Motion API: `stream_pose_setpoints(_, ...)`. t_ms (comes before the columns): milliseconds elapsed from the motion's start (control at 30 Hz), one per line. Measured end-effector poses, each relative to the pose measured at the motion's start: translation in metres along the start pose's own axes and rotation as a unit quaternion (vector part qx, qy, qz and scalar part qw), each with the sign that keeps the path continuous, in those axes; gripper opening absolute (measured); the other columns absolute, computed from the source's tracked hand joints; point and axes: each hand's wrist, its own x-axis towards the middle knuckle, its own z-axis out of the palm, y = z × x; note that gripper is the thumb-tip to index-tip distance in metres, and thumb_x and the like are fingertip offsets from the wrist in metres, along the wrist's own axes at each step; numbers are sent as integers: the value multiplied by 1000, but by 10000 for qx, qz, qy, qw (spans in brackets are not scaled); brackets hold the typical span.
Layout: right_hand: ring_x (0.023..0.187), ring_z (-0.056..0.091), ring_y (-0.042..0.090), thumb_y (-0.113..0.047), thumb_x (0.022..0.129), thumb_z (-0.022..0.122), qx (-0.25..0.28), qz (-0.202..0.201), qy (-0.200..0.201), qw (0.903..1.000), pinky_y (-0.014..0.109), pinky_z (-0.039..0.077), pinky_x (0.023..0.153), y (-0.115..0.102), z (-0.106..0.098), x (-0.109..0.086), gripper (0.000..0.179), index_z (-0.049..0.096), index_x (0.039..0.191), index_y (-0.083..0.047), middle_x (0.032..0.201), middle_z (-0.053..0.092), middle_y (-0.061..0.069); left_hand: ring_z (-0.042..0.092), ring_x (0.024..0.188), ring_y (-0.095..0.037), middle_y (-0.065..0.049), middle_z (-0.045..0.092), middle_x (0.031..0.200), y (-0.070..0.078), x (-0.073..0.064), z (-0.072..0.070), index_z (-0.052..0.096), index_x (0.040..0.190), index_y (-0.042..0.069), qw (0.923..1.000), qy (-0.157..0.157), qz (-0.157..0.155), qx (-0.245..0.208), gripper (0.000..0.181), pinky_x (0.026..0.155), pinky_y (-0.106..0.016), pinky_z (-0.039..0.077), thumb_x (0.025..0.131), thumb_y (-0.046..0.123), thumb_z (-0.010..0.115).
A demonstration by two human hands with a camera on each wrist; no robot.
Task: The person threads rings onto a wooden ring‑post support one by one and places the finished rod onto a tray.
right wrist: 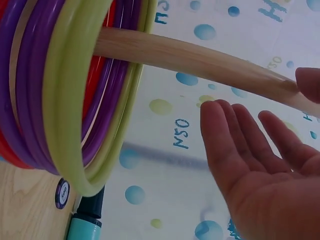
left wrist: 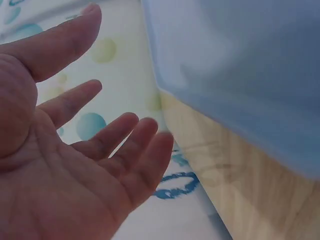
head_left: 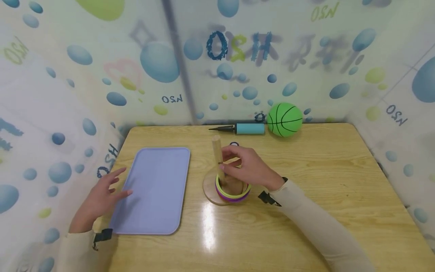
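Observation:
A wooden peg (head_left: 216,147) stands on a round wooden base (head_left: 209,190), with a stack of rings around its foot. On top of the stack is a yellow ring (right wrist: 62,115); purple rings (right wrist: 32,95) and a red ring (right wrist: 16,157) lie lower. My right hand (head_left: 249,166) is beside the peg's upper part, above the rings, fingers extended. Its thumb overlaps the peg in the right wrist view; contact is unclear. Over the left edge of a pale blue tray (head_left: 156,189) my left hand (head_left: 96,198) hovers, fingers loosely spread, holding nothing.
A green ball (head_left: 284,119) with black lines sits at the table's back edge beside a blue hand pump (head_left: 249,129). Behind the peg lies a dark round chip (right wrist: 62,193). Patterned sheets enclose the wooden table (head_left: 323,211) at the back and sides.

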Motion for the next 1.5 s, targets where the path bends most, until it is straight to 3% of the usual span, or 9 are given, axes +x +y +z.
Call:
stream_pose_setpoints(267, 120, 69, 23, -12, 103, 68, 258, -97, -103, 9996, 33, 63, 89, 5, 8, 2, 30, 68, 132, -11, 127, 72, 8, 49, 137, -60, -39, 33, 160, -19, 8, -2, 27, 166, 3, 9943, -658, -843, -20, 82, 99, -63, 55, 102, 29, 71)
stream_pose_setpoints(467, 118, 70, 23, -13, 105, 66, 160, -170, -63, 9997, 33, 63, 88, 5, 11, 0, 26, 69, 130, -13, 125, 72, 6, 60, 123, -50, -36, 52, 145, -29, 14, -2, 34, 163, 0, 9923, -842, -886, 182, 76, 96, -56, 58, 102, 25, 71)
stream_pose_setpoints(600, 118, 70, 22, -13, 105, 66, 115, -166, -36, 9998, 34, 63, 88, 5, 11, -1, 24, 70, 129, -14, 123, 73, 3, 62, 117, -44, -31, 57, 135, -34, 15, -1, 35, 163, 3, 9916, -883, -910, 236, 74, 95, -53, 59, 102, 22, 71)
stream_pose_setpoints(833, 118, 70, 22, -13, 105, 65, 11, -171, -83, 9998, 34, 63, 90, 5, 11, -1, 25, 69, 130, -14, 124, 72, 3, 64, 112, -39, -28, 58, 130, -43, 15, -6, 34, 164, 2, 9914, -1094, -722, 70, 72, 90, -46, 61, 102, 12, 69)
stream_pose_setpoints(1033, 117, 72, 23, -10, 105, 65, -182, -408, -27, 9990, 35, 62, 91, 5, 11, -1, 28, 67, 133, -12, 124, 74, 5, 63, 105, -29, -24, 57, 125, -45, 18, -11, 32, 164, 1, 9882, -1281, -695, -462, 73, 81, -33, 60, 100, 4, 68)
stream_pose_setpoints(1233, 114, 72, 22, -9, 104, 66, -329, -469, 98, 9983, 35, 62, 90, 5, 14, 0, 28, 68, 132, -13, 121, 75, 3, 62, 104, -28, -23, 54, 125, -45, 17, -10, 30, 165, 2, 9853, -1296, -811, -767, 73, 80, -31, 60, 101, 2, 66)
stream_pose_setpoints(1500, 111, 73, 22, -9, 104, 66, -320, -777, 180, 9963, 39, 62, 92, 2, 14, 3, 25, 68, 130, -8, 115, 76, 5, 61, 104, -27, -22, 53, 126, -47, 16, -7, 29, 166, 4, 9858, -1238, -862, -742, 73, 80, -30, 60, 103, 4, 65)
